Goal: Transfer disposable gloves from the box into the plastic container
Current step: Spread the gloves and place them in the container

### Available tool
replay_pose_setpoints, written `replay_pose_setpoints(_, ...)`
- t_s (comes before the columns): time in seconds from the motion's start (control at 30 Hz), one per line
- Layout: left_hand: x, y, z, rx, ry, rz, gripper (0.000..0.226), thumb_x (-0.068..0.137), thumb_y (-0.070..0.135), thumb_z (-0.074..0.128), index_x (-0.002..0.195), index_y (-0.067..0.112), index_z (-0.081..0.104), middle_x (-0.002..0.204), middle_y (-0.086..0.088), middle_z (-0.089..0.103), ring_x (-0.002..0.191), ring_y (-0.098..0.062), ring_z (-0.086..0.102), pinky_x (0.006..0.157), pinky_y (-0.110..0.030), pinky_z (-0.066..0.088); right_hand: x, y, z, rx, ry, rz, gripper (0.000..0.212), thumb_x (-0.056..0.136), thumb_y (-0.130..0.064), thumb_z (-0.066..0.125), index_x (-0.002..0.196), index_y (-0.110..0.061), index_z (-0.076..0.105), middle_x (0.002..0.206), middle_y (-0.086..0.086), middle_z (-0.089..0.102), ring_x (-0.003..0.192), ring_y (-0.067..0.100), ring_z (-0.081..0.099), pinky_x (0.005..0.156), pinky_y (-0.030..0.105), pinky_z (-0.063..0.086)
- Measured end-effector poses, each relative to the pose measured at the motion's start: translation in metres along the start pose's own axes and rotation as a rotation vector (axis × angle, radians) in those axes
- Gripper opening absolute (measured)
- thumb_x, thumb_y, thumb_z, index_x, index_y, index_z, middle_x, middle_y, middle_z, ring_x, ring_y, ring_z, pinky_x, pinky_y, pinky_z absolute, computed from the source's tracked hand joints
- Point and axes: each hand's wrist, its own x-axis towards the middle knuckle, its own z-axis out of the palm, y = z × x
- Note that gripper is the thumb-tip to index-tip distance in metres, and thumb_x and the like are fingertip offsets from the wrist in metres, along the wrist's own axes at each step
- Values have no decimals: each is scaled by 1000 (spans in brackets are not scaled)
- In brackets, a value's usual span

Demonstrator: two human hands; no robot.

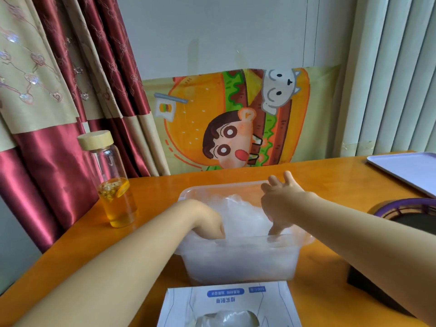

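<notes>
The left hand has its fingers buried in the gloves, so I cannot tell their pose. The right hand spreads its fingers, one poking down. The gloves lie heaped around both in the container. Clingy film may lift out with withdrawing fingers and spill over the rim.

In the container, the fingers of the left hand are buried in gloves, as are the lower fingertips of the right hand; neither grip can be told. Before the container, the box is cut off by the bottom edge.
</notes>
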Motion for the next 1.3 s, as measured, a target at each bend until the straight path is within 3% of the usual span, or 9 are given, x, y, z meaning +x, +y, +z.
replay_pose_setpoints(0.13, -24, -16, -12, -238, 118, 57, 48, 97, 47, 46, 139, 23, 51, 146, 8, 45, 135, -15, 41, 114, -34, 30, -24, 15, -22, 147, 160, -2, 60, 74, -69, 58, 114, -24, 65, 124, -1, 46, 133, 27, 22, 109, 59, 12)
replay_pose_setpoints(0.37, -68, -46, 9, -1376, 364, 228, 25, 98, 15, 50, 120, 7, 60, 123, -8, 64, 119, -20, 56, 106, -34, 41, -65, 9, -32, 529, 600, -196, 24, 85, -48, 63, 96, -29, 70, 107, -8, 61, 104, 12, 53, 90, 33, 41)
replay_pose_setpoints(0.47, -79, -53, 30, -1739, 485, 263, 27, 97, 11, 51, 120, 1, 58, 117, -17, 64, 104, -24, 66, 86, -32, 56, -91, -19, -25, 715, 506, -394, 13, 88, -32, 63, 97, -29, 73, 96, -13, 70, 77, -2, 60, 71, 15, 50)
replay_pose_setpoints(0.6, -91, -52, 65, -2066, 701, 225, 17, 96, 11, 53, 110, 5, 62, 98, -10, 67, 78, -16, 72, 65, -25, 60, -99, -65, 7, 639, 195, -573, 27, 91, -25, 61, 117, -31, 66, 107, -10, 67, 80, 1, 55, 64, 8, 39)
replay_pose_setpoints(0.73, -104, -33, 108, -1728, 894, 100, 15, 98, 9, 50, 101, 16, 63, 94, 2, 67, 81, -10, 65, 65, -20, 49, -92, -88, 26, 617, 222, -557, 37, 88, -24, 65, 124, -30, 62, 110, -6, 62, 74, 2, 48, 59, 9, 34)
replay_pose_setpoints(0.87, -112, -17, 144, -896, 612, 227, 26, 91, 30, 63, 116, 36, 60, 123, 23, 56, 113, 5, 53, 88, -10, 42, -90, -95, 33, 547, 267, -562, 33, 90, -25, 63, 123, -28, 63, 113, -4, 57, 88, 8, 51, 68, 12, 38)
replay_pose_setpoints(0.97, -107, -8, 153, -512, 407, 178, 58, 87, 47, 63, 140, 45, 38, 148, 22, 24, 137, -2, 23, 108, -22, 25, -88, -104, 38, 452, 322, -578, 27, 94, -32, 55, 119, -28, 65, 112, -4, 55, 99, 15, 55, 75, 19, 45)
replay_pose_setpoints(1.07, -106, -4, 154, -481, 373, 179, 59, 90, 46, 61, 142, 45, 34, 158, 17, 8, 144, -6, 6, 114, -27, 14, -88, -106, 40, 519, 381, -575, 28, 96, -37, 51, 114, -26, 69, 110, -5, 59, 94, 13, 58, 73, 18, 47)
replay_pose_setpoints(1.3, -105, -5, 152, -434, 345, 175, 62, 90, 47, 59, 144, 43, 31, 158, 18, 5, 145, -8, 3, 115, -30, 15, -97, -98, 38, 781, 541, -484, 18, 91, -22, 62, 106, -22, 71, 89, -7, 64, 72, 6, 56, 67, 16, 47)
